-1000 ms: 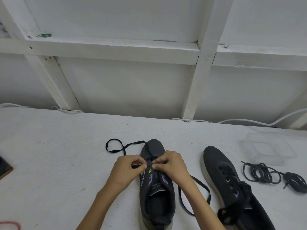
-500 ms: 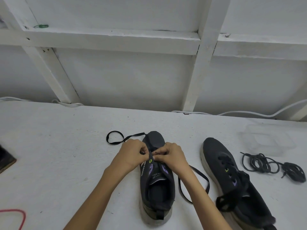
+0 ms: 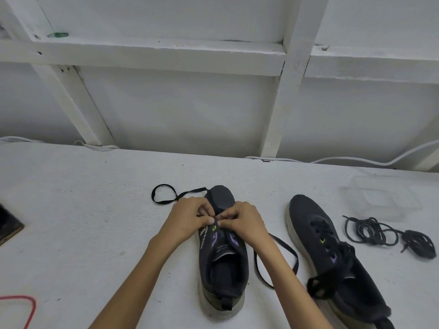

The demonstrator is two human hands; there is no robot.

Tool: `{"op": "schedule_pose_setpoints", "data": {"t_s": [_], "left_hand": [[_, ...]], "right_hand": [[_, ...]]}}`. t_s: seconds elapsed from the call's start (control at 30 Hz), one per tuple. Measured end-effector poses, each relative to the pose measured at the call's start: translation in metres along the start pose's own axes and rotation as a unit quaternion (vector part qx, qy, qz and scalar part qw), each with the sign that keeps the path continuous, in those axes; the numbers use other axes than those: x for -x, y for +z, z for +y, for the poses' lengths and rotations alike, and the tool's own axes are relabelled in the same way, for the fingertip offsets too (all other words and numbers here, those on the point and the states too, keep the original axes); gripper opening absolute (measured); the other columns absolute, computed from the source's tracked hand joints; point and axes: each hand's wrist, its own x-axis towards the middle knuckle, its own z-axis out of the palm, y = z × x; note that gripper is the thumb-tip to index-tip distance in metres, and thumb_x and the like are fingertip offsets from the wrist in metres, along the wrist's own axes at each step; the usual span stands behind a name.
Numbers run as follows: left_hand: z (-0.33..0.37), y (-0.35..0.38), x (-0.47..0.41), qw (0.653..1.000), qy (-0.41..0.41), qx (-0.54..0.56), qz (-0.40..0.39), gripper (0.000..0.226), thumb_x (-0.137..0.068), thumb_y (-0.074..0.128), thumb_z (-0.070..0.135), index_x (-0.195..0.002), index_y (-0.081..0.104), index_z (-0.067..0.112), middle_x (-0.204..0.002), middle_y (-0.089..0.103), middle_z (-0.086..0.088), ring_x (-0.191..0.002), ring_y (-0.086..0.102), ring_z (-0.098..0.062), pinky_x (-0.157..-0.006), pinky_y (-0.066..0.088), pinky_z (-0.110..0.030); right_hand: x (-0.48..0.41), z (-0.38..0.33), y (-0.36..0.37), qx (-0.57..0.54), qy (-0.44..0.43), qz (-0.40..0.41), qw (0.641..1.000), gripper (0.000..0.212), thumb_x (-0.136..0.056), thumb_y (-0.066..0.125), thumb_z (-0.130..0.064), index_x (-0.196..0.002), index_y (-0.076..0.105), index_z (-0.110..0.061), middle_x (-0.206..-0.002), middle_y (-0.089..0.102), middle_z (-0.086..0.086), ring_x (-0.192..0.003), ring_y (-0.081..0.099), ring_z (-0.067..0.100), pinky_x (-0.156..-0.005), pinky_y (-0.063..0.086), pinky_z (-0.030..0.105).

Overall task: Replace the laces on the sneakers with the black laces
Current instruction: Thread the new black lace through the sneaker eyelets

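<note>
White tabletop (image 3: 71, 210) against white-painted framed wall (image 3: 190, 110).

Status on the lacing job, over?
Left hand and right hand pinch black lace at front eyelets of centre sneaker. Other sneaker already laced. Loose dark laces far right, nothing obstructing.

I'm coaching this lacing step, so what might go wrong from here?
1. Both the left hand and right hand pinch the black lace at the front eyelets of the sneaker; the flat lace may twist going through.
2. The lace's loose loop lies under the right forearm, so it could snag or drag, leaving uneven ends.
</note>
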Motion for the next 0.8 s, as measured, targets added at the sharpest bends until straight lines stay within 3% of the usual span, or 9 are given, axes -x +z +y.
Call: {"op": "schedule_pose_setpoints", "data": {"t_s": [0.13,0.23,0.3,0.43,0.57,0.67,0.73,0.8], "left_hand": [[-0.004,0.013,0.009,0.996,0.005,0.071,0.046,0.013,-0.078,0.079,0.029,-0.082,0.066,0.030,-0.083,0.069,0.012,-0.084,0.063,0.003,-0.075,0.046,-0.016],[-0.004,0.022,0.019,0.996,0.005,0.070,0.061,0.030,-0.072,0.072,0.057,-0.091,0.065,0.036,-0.094,0.065,0.018,-0.094,0.059,0.006,-0.082,0.045,-0.015],[-0.004,0.023,0.022,0.997,0.006,0.054,0.059,0.039,-0.062,0.059,0.068,-0.092,0.063,0.044,-0.097,0.061,0.021,-0.096,0.056,0.007,-0.085,0.045,-0.017],[0.002,0.019,0.019,0.995,-0.016,0.079,0.050,0.031,-0.059,0.058,0.054,-0.088,0.064,0.047,-0.097,0.059,0.017,-0.094,0.057,0.003,-0.085,0.048,-0.022],[0.001,0.017,0.018,0.992,-0.019,0.113,0.059,0.021,-0.066,0.058,0.039,-0.084,0.066,0.046,-0.095,0.063,0.015,-0.091,0.059,0.002,-0.080,0.044,-0.018],[-0.002,0.017,0.019,0.990,-0.025,0.124,0.066,0.018,-0.069,0.060,0.037,-0.081,0.065,0.049,-0.095,0.064,0.016,-0.091,0.060,0.003,-0.082,0.045,-0.018],[-0.002,0.019,0.017,0.994,-0.025,0.086,0.061,0.016,-0.069,0.058,0.043,-0.081,0.063,0.051,-0.097,0.062,0.020,-0.092,0.059,0.003,-0.082,0.046,-0.020],[-0.005,0.026,0.016,0.996,-0.017,0.052,0.076,0.008,-0.079,0.065,0.044,-0.087,0.067,0.045,-0.098,0.057,0.020,-0.093,0.057,0.002,-0.079,0.044,-0.021]], "right_hand": [[0.003,-0.005,0.000,0.034,0.009,0.001,0.999,0.008,-0.080,0.071,-0.024,-0.083,0.075,-0.030,-0.070,0.056,-0.011,-0.077,0.058,0.011,-0.073,0.049,0.033],[0.005,-0.008,0.003,0.060,0.018,0.004,0.998,0.023,-0.078,0.060,-0.014,-0.072,0.060,-0.037,-0.078,0.053,-0.010,-0.079,0.054,0.013,-0.071,0.045,0.031],[0.006,-0.010,0.006,0.057,0.020,0.009,0.998,0.019,-0.080,0.059,-0.014,-0.075,0.058,-0.033,-0.082,0.053,-0.010,-0.081,0.053,0.014,-0.071,0.042,0.030],[0.008,-0.009,0.011,0.037,0.017,0.033,0.999,0.013,-0.085,0.059,-0.015,-0.078,0.059,-0.026,-0.079,0.052,-0.013,-0.076,0.051,0.011,-0.066,0.039,0.026],[0.010,-0.006,0.006,-0.167,0.040,0.053,0.984,0.024,-0.086,0.059,-0.004,-0.070,0.063,-0.021,-0.067,0.055,-0.008,-0.063,0.048,0.009,-0.060,0.041,0.023],[0.012,-0.003,0.000,-0.366,0.075,0.034,0.927,0.024,-0.092,0.054,0.000,-0.075,0.064,-0.013,-0.064,0.056,-0.002,-0.054,0.043,0.010,-0.048,0.035,0.017],[0.015,-0.002,-0.002,-0.410,0.074,0.021,0.909,0.020,-0.093,0.055,-0.002,-0.079,0.066,-0.011,-0.068,0.059,0.003,-0.054,0.044,0.010,-0.047,0.035,0.016],[0.018,-0.003,-0.004,-0.405,0.054,0.013,0.913,0.014,-0.092,0.060,-0.002,-0.084,0.069,-0.008,-0.066,0.062,0.000,-0.051,0.047,0.005,-0.048,0.038,0.014]]}}
